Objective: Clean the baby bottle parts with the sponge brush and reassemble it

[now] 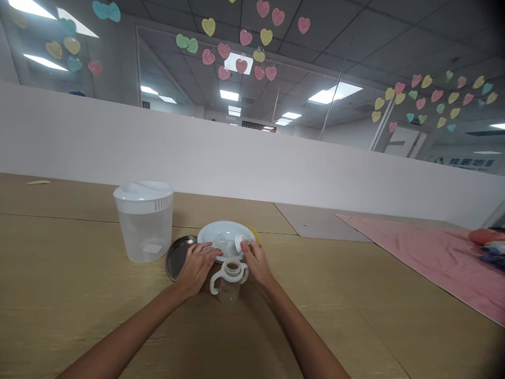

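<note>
My left hand [196, 267] rests at the near left rim of a white bowl [205, 231], its fingers stretched out over the edge. Some clear, shiny pieces [224, 243] lie in the bowl, too indistinct to name. My right hand [257, 261] is closed on a small white bottle top [239, 242] above the bowl's right side. Between my wrists a baby bottle [229, 290] stands upright without a top, a white two-handled ring around its neck. Beside my left hand, a dark round metal tray [177, 258] sits partly behind the bowl.
A translucent lidded bucket [144, 226] stands to the left on the wooden table [79, 295]. Something yellow [255, 233] pokes out by the bowl's right rim. A pink cloth [430, 258] covers the right side. A low white wall [236, 163] runs along the back.
</note>
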`<state>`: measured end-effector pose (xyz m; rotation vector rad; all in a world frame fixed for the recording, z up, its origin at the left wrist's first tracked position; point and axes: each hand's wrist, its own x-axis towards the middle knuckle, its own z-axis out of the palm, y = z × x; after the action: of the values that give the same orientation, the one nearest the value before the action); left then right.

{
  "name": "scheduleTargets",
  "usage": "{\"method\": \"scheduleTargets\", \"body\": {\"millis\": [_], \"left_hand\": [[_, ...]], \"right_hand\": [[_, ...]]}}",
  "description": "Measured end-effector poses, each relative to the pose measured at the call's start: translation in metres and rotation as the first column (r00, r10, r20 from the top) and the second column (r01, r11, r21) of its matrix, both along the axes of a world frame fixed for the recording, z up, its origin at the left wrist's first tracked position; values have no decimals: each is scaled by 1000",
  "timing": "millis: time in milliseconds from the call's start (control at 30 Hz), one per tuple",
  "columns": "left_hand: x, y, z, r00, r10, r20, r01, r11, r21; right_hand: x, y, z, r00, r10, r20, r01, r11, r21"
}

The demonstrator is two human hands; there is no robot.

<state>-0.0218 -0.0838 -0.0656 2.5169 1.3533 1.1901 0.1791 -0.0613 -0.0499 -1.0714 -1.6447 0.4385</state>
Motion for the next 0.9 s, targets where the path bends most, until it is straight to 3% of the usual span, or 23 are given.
{"method": "scheduleTargets", "body": {"millis": [167,267,367,467,600,733,900], "left_hand": [[2,-2,1,997,81,-4,-81,995,63],[3,-5,6,990,129,49,-136,976,172],[5,-12,12,992,92,90,-119,923,367],[12,-21,17,995,23,97,-73,836,543],[24,-29,14,994,-52,97,-29,726,687],[29,-32,9,998,-62,33,15,644,765],[26,-34,10,999,-51,13,24,663,748]], "right_hand": [[3,1,3,998,-53,35,50,994,93],[4,-1,8,993,-109,38,101,977,187],[1,-10,15,978,-193,79,159,935,317],[-3,-24,24,963,-247,112,159,848,505],[-9,-39,30,972,-218,90,91,700,708],[-12,-44,26,950,-195,246,-100,556,825],[-11,-49,21,925,-169,341,-196,558,806]]}}
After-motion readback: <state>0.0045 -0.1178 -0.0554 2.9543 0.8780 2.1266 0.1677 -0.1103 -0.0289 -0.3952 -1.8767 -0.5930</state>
